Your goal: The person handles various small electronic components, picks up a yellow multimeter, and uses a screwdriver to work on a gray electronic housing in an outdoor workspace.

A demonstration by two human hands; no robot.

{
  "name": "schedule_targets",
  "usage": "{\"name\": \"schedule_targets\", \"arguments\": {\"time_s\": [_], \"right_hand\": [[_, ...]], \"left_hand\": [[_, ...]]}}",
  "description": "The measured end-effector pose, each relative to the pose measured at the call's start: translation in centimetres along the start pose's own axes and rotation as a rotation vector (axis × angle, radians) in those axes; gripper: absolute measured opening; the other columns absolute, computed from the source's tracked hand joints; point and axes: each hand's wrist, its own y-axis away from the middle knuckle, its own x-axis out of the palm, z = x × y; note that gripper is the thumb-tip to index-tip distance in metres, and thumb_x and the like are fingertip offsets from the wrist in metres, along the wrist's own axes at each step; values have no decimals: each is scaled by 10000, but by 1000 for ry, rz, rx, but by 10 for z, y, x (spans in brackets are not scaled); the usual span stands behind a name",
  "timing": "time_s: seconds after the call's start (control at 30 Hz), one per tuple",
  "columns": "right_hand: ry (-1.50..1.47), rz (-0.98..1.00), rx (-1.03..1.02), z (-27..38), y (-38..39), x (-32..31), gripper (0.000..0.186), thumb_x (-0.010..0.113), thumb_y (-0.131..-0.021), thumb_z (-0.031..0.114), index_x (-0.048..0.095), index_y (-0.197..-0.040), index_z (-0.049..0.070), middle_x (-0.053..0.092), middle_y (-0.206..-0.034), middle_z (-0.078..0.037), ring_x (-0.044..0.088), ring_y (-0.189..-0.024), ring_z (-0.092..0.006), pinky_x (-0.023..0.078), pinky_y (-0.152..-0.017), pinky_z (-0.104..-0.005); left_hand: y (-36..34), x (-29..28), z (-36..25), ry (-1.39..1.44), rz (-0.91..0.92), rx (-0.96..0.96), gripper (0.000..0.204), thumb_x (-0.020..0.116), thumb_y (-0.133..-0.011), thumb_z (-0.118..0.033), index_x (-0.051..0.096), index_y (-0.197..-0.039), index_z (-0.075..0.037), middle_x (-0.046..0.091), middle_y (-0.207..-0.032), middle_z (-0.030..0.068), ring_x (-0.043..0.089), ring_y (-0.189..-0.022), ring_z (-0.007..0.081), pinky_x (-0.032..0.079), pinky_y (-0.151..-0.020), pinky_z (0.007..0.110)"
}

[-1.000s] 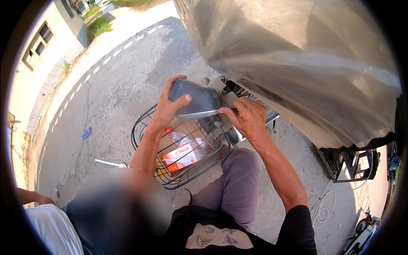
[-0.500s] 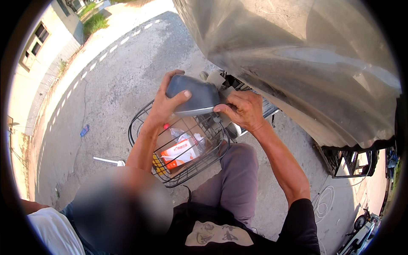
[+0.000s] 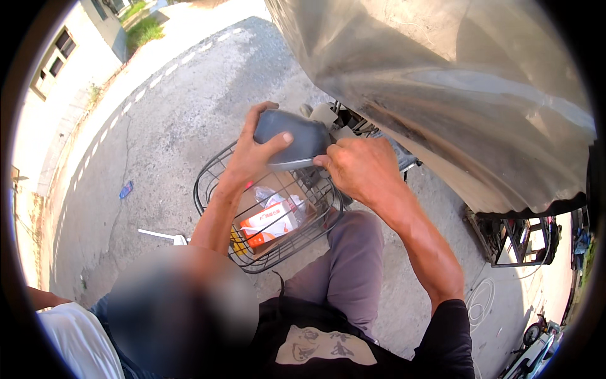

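A rounded dark grey housing [image 3: 293, 136] with a paler rim, shaped like a vehicle mirror's shell, is held up above the far side of a wire basket. My left hand [image 3: 255, 151] clasps it from the left, with the fingers over its far end and the thumb across its smooth face. My right hand [image 3: 356, 167] is closed at the lower right corner, its thumb pressed on the rim; its other fingers are curled and partly hidden. The side facing away from me cannot be seen.
The black wire basket [image 3: 266, 264] holds an orange and white box [image 3: 268, 225] and clear plastic. A large grey sheet-covered body [image 3: 467, 95] looms at the right. Another person's white sleeve [image 3: 79, 338] is at lower left. Coiled white hose [image 3: 481, 303] lies on the concrete.
My right hand has turned so its back shows more, and its fingers curl tighter at the rim's corner. The housing and my left hand have shifted slightly right in view.
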Motion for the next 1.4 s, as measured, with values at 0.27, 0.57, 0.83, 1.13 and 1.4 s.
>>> {"name": "schedule_targets", "arguments": {"time_s": [0.27,0.57,0.83,1.13,1.4], "right_hand": [[141,-287,240,47,35,38,319,677,-1068,302,653,-825,97,694,-763,-88,747,-674,-271,588,-584,-389],[178,47,-126,5,17,-2,241,702,-1030,270,767,-933,59,766,-853,-129,779,-742,-330,622,-678,-456],[23,168,9,9,11,1,287,718,-1016,280,835,-872,62,767,-789,-187,769,-790,-405,603,-725,-508],[-115,133,107,10,15,7,325,725,-1017,314,827,-843,59,762,-797,-205,759,-747,-400,596,-696,-513],[56,-151,263,44,45,43,297,672,-1067,277,709,-890,42,762,-810,-148,779,-709,-327,612,-610,-454]], "left_hand": [[2,4,-4,-49,-25,6,767,869,-873,-380,548,-1528,-140,655,-1342,153,637,-1231,280,524,-1062,404],[16,3,-13,-148,44,80,814,889,-854,-440,527,-1515,-132,655,-1316,165,644,-1227,285,527,-1062,412],[7,8,0,-315,18,215,806,914,-846,-318,516,-1514,-107,684,-1253,168,669,-1180,255,546,-1033,396],[3,7,-8,-331,33,182,782,901,-854,-288,514,-1511,-113,697,-1216,162,696,-1120,259,566,-991,390],[4,10,11,-295,-52,195,838,906,-850,-376,496,-1531,-109,691,-1242,206,704,-1132,299,581,-980,423]]}}
